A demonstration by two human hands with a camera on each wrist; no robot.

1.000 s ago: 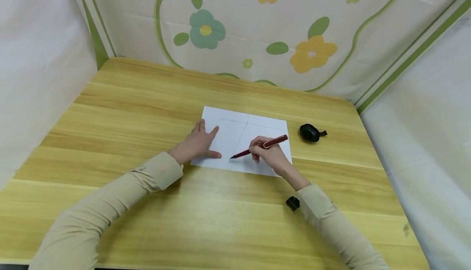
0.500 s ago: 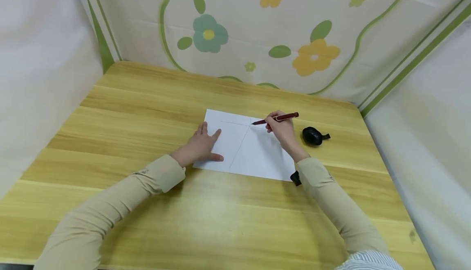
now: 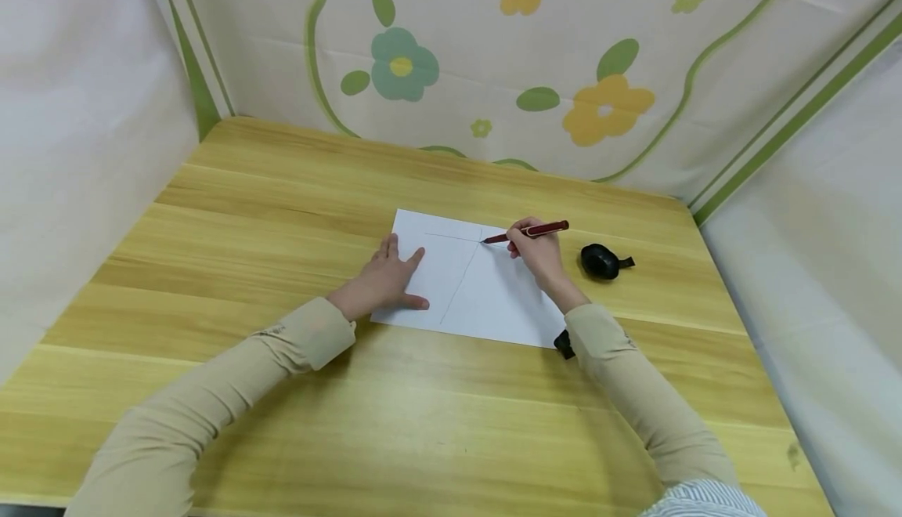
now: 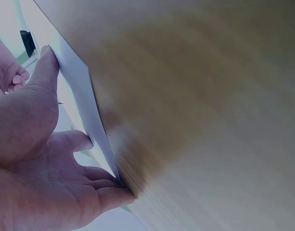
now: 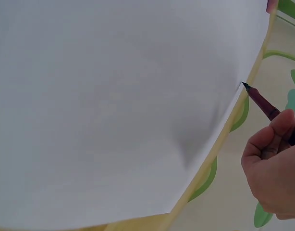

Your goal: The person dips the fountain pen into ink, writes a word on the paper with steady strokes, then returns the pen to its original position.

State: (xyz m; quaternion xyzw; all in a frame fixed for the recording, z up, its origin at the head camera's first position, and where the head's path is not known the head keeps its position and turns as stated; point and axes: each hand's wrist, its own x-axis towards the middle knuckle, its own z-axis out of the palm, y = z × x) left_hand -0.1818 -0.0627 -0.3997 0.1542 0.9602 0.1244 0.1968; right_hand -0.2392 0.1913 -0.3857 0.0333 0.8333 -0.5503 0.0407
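A white sheet of paper (image 3: 514, 309) lies on the wooden table. It bears a thin line running across near the top and a slanting line that crosses it. The left hand (image 3: 384, 278) rests on the sheet's left edge, fingers spread and thumb on the paper; the left wrist view shows this hand (image 4: 56, 159) along the sheet's edge. Near the crossing of the lines, the right hand (image 3: 539, 254) pinches a dark red fountain pen (image 3: 546, 229), its tip at the paper. In the right wrist view, the pen's dark nib (image 5: 245, 85) points at the sheet.
A black rounded object (image 3: 600, 262) with a short tab lies to the right of the paper. Beside the right cuff is a small black piece (image 3: 564, 344). Flower-printed cloth (image 3: 451, 39) hangs behind the table (image 3: 395, 423), with white cloth at both sides.
The right hand has moved the pen from the lower part of the slanting line up to the crossing, then slightly down. The left hand stays on the paper; the head view has shifted slightly.
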